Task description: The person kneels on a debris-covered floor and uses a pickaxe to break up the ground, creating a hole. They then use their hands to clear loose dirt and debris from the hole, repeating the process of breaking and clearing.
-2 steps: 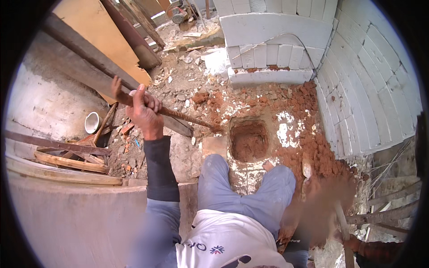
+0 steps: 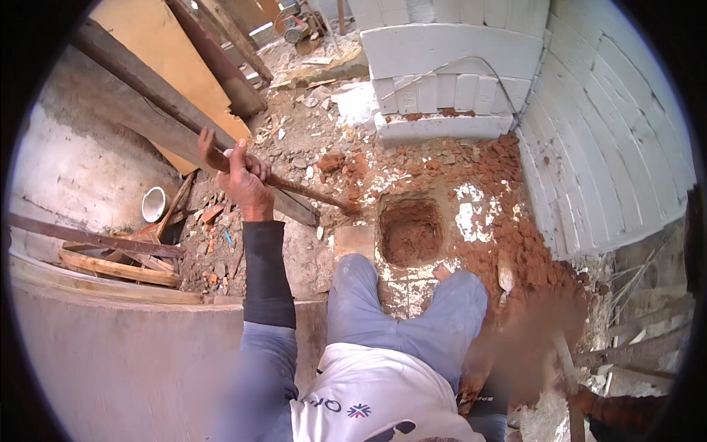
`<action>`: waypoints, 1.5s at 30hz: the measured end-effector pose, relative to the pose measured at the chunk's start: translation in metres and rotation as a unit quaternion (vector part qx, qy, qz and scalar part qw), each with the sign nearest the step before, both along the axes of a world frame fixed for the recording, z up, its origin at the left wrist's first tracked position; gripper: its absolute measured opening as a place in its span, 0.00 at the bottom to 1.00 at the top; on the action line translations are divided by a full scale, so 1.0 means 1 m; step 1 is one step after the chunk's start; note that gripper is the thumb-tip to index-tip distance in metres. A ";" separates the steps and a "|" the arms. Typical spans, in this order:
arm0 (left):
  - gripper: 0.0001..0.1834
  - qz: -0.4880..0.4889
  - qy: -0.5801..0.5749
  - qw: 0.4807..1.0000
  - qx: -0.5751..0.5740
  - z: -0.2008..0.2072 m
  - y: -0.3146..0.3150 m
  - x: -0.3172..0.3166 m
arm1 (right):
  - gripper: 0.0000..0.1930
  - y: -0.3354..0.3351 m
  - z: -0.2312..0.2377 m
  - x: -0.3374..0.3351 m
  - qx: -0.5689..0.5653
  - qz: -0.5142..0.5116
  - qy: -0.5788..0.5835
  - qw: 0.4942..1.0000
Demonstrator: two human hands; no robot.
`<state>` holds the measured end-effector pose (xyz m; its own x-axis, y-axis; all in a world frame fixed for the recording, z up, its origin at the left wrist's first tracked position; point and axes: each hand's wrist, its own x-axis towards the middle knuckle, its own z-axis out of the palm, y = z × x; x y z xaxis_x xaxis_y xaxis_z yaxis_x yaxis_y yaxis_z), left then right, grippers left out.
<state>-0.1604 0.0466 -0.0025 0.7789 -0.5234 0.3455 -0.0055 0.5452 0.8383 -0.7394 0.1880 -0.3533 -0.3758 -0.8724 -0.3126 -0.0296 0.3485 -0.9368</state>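
Note:
My left hand [image 2: 249,184] is closed around a long rust-brown metal bar [image 2: 305,193], out in front of me to the left. The bar slants down to the right, its low end against the reddish soil beside a square hole [image 2: 411,230] in the ground. A brownish shape sticks out at its upper end; I cannot make out whether it is a finger or the bar. Loose red earth shows inside the hole, between and ahead of my knees. My right arm's dark sleeve [image 2: 490,401] shows at the lower edge; a blurred patch hides that hand.
A heap of red soil [image 2: 523,258] lies right of the hole, by a white block wall [image 2: 611,132]. Wooden beams [image 2: 147,96] lean at left, near scrap wood [image 2: 121,267] and a white bowl [image 2: 154,204]. Another person's plaid sleeve [image 2: 626,415] and hand hold a handle at lower right.
My left hand and the bar's upper end have shifted slightly to the right. The bar's low end stays at nearly the same spot beside the hole.

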 end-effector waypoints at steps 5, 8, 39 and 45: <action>0.21 0.077 -0.223 0.966 0.108 -0.038 -0.007 0.083 | 0.12 0.033 -0.012 -0.010 0.130 -0.004 -0.116 0.985; 0.19 0.079 -0.240 0.961 0.107 -0.045 -0.016 0.119 | 0.18 0.054 -0.012 -0.013 0.173 0.046 0.324 0.929; 0.15 -0.021 -0.066 0.997 0.025 -0.016 0.042 0.022 | 0.20 0.173 -0.127 -0.017 0.254 0.151 0.310 0.904; 0.14 -0.055 -0.079 0.995 0.004 -0.017 0.036 0.010 | 0.22 0.161 -0.102 0.015 0.301 0.154 0.312 0.888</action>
<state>-0.1501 0.0829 -0.0196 0.6534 -0.6056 0.4543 -0.0778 0.5431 0.8360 -0.7243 0.3491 -0.4550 -0.4136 -0.7086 -0.5717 -0.6583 0.6665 -0.3500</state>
